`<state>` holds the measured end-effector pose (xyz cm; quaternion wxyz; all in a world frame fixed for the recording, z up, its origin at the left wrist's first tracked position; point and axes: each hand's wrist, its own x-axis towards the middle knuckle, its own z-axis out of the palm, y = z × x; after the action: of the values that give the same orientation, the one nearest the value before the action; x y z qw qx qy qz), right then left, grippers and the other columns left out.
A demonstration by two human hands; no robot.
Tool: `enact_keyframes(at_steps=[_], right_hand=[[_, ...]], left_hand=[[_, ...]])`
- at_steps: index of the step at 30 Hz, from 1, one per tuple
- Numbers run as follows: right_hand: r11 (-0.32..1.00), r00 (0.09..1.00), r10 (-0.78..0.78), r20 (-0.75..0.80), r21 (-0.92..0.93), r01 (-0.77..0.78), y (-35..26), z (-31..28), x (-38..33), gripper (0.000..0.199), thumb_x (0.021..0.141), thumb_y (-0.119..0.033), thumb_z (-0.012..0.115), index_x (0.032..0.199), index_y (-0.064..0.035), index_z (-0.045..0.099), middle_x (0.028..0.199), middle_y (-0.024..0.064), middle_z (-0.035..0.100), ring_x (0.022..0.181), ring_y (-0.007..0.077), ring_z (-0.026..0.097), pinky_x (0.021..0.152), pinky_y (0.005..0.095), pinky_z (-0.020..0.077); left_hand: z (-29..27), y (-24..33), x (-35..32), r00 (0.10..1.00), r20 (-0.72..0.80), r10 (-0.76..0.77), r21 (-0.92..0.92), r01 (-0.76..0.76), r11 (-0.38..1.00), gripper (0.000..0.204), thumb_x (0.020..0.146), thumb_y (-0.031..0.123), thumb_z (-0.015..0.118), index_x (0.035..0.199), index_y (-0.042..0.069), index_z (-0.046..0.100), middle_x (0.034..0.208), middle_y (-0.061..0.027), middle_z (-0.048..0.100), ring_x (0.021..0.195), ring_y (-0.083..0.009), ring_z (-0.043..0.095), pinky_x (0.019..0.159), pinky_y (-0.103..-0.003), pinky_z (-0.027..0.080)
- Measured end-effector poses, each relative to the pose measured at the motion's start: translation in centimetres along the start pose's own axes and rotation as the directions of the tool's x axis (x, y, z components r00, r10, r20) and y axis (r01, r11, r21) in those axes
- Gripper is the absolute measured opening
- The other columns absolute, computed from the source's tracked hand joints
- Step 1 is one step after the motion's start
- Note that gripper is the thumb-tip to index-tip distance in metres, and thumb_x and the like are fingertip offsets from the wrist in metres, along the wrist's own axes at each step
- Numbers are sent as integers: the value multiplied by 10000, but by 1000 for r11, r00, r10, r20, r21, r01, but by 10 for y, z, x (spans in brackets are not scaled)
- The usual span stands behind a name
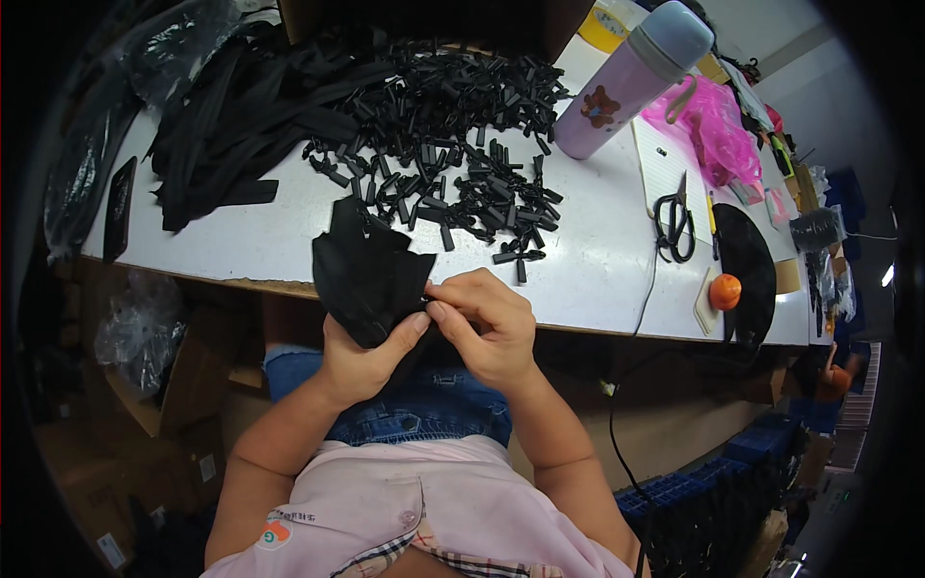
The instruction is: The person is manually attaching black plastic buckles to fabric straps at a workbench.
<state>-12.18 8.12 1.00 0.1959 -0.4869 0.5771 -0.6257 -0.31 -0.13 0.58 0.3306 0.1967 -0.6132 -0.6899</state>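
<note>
My left hand (371,361) is closed around a folded bundle of black fabric strips (361,275), just in front of the table edge. The strips fan upward, and their lower ends are hidden by my hands. At the bundle's right edge my right hand (491,328) pinches with thumb and forefinger, close to my left thumb tip. Something tiny and dark sits between those fingertips, too small to name. Beyond my hands spreads a heap of small black parts that look like zipper sliders with pull tabs (482,188). More long black strips (226,125) lie piled left of the heap.
A lilac flask (617,96) stands behind the heap, near pink plastic (718,130). Black scissors (674,222), a yellow pencil (713,217) and an orange fruit (725,291) lie right. A dark phone-like slab (118,207) rests at left. Cartons (125,462) sit below the table.
</note>
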Motion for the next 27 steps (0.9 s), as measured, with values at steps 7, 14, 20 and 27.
enact_keyframes(at_steps=[7, 14, 20, 27], right_hand=[[974, 981, 129, 148, 169, -154, 0, -9, 2, 130, 746, 38, 548, 870, 47, 586, 806, 100, 548, 617, 105, 542, 522, 186, 464], [903, 974, 223, 33, 369, -219, 7, 1, -6, 117, 760, 24, 542, 864, 59, 582, 813, 110, 541, 639, 120, 541, 539, 201, 478], [946, 983, 175, 59, 266, -185, 7, 5, -8, 159, 769, 1, 547, 923, 31, 575, 811, 69, 537, 638, 85, 539, 543, 171, 463], [872, 949, 292, -115, 441, -215, 1, 22, -18, 104, 760, 24, 549, 861, 31, 523, 777, 47, 518, 593, 60, 507, 489, 169, 423]], left_hand=[[-3, 6, 1, 998, 47, -34, 6, 34, 999, 238, 730, -4, 583, 964, -1, 539, 883, -47, 575, 788, -96, 536, 703, -222, 436], [-4, 4, 2, 998, 54, -16, 26, 15, 1000, 243, 734, -4, 578, 973, 0, 536, 874, -46, 571, 779, -91, 532, 685, -216, 436], [-3, -1, 2, 1000, 13, -7, 22, 7, 1000, 234, 739, 4, 578, 970, 0, 540, 882, -53, 578, 789, -98, 538, 706, -223, 435], [0, -7, -2, 994, -79, 75, -13, -76, 997, 201, 748, 17, 578, 947, 4, 556, 888, -62, 587, 797, -110, 547, 722, -236, 440]])
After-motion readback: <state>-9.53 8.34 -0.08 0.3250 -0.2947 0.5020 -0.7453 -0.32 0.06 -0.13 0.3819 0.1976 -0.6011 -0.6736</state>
